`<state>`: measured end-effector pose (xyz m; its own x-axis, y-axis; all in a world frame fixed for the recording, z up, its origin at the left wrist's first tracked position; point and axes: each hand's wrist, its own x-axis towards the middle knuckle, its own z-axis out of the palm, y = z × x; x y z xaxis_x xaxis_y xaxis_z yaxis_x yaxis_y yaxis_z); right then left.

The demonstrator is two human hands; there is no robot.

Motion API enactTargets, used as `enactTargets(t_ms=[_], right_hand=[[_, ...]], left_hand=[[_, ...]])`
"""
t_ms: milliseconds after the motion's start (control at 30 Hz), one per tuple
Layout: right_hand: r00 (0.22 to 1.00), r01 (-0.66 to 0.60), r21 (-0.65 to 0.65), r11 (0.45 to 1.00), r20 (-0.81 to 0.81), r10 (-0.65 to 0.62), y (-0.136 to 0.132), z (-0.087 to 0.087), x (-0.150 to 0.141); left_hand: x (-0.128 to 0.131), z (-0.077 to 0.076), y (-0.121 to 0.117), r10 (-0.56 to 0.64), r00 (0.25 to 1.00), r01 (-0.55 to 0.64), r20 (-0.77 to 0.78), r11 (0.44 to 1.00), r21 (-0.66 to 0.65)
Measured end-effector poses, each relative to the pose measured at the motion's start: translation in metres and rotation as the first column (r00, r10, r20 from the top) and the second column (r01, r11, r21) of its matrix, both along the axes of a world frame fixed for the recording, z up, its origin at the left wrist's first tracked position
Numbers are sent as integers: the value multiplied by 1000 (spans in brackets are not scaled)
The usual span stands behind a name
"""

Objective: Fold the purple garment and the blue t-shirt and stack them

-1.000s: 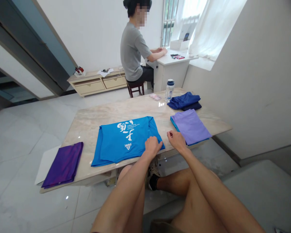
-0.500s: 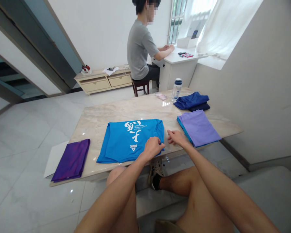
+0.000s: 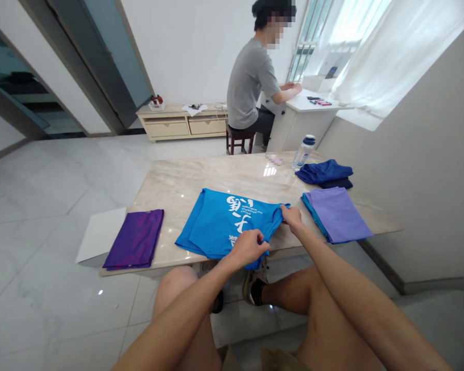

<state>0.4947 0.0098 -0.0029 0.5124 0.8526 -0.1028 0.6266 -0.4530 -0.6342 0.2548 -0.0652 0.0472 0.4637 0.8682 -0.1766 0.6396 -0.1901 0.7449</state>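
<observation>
Glossy, veined tabletop (image 3: pixel 170 175) stretches before me. My right hand (image 3: pixel 293 216) pinches the right edge of the blue shirt (image 3: pixel 212 221), which lies at the table's front with a bit hanging over; my left hand (image 3: pixel 251 247) curls above its near side, its grip hidden from me. Such thin, smooth cloth, I'd judge, wants a light pinch and even tension, keeping the layers flat. Beyond, squared lilac cloth (image 3: pixel 338 214) lies right, folded purple cloth (image 3: pixel 137 239) left.
</observation>
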Motion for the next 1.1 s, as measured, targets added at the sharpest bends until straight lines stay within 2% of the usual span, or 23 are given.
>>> enactTargets(t_ms=[133, 267, 400, 500, 633, 733, 800, 900, 967, 1100], right_hand=[[992, 93, 1, 996, -81, -93, 16, 33, -16], [989, 44, -12, 999, -140, -45, 50, 65, -51], [990, -34, -63, 997, -141, 24, 92, 80, -103], [989, -97, -106, 990, -123, 83, 117, 79, -146], [979, -185, -154, 971, -112, 169, 137, 67, -198], [972, -226, -177, 958, -110, 209, 147, 56, -229], [964, -254, -179, 950, -126, 234, 153, 50, -244], [949, -299, -145, 943, -150, 277, 157, 44, -255], [951, -298, -97, 950, -122, 285, 157, 41, -253], [956, -278, -44, 960, 87, 281, 145, 35, -232]], left_hand=[[-18, 1, 11, 85, 994, -80, 74, 995, -66], [-49, 7, 21, 192, 961, -172, 201, 979, -111], [-92, 6, 30, 331, 930, -304, 162, 938, -169], [-127, -3, 36, 427, 901, -408, 79, 894, -183], [-173, -20, 41, 543, 837, -546, -67, 825, -146], [-200, -31, 44, 567, 807, -585, -165, 804, -104], [-213, -34, 47, 568, 804, -589, -177, 802, -101], [-222, -29, 53, 564, 794, -595, -225, 797, -103], [-220, -20, 55, 526, 790, -569, -314, 820, -61], [-207, -5, 57, 416, 775, -446, -475, 893, 55]])
